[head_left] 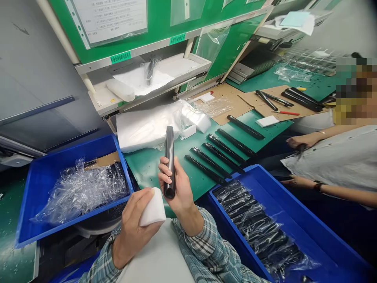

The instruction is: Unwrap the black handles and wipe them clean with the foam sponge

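Note:
My right hand is wrapped round a glossy black plastic handle-like part, held upright over the near edge of the bench. Just left of it and lower, my left hand grips a white foam block between thumb and fingers. The block and the black part are close together; a narrow gap shows between them. On the green bench top, several similar long black parts lie in a slanted row to the right of my hands.
A blue bin at left holds black parts under clear plastic bags. Another blue bin at right holds bagged black parts. White foam packaging lies at the back, beneath a shelf. A co-worker stands at right.

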{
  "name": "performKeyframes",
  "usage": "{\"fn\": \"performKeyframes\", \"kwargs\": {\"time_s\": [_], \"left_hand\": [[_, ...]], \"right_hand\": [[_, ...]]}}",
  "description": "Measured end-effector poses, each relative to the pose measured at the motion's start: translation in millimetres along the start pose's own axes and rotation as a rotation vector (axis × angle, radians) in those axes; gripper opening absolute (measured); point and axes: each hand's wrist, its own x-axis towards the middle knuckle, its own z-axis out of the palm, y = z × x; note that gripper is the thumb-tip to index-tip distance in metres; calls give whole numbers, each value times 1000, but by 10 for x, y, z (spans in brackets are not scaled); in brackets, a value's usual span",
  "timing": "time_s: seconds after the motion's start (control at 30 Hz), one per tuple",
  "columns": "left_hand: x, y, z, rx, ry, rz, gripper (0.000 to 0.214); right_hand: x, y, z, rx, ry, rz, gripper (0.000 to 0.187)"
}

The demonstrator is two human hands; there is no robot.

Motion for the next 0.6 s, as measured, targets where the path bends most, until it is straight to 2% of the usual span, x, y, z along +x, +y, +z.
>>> {"fn": "performKeyframes", "kwargs": {"time_s": [0.2, 0.27, 0.37, 0.47, 0.6], "left_hand": [[93, 66, 64, 121, -74, 159, 50], [89, 60, 90, 189, -104, 158, 46], [56, 39, 134, 196, -121, 89, 45], [27, 36, 164, 68, -142, -12, 46], [-17, 44, 161, -291, -204, -160, 44]], "right_hand": [[-34, 37, -61, -104, -24, -92, 32], [-51, 62, -68, -173, -24, -188, 39], [-63, 97, -41, -270, 3, -420, 43], [-58, 131, -2, -350, 14, -566, 40], [-49, 147, 10, -354, -18, -617, 38]]}}
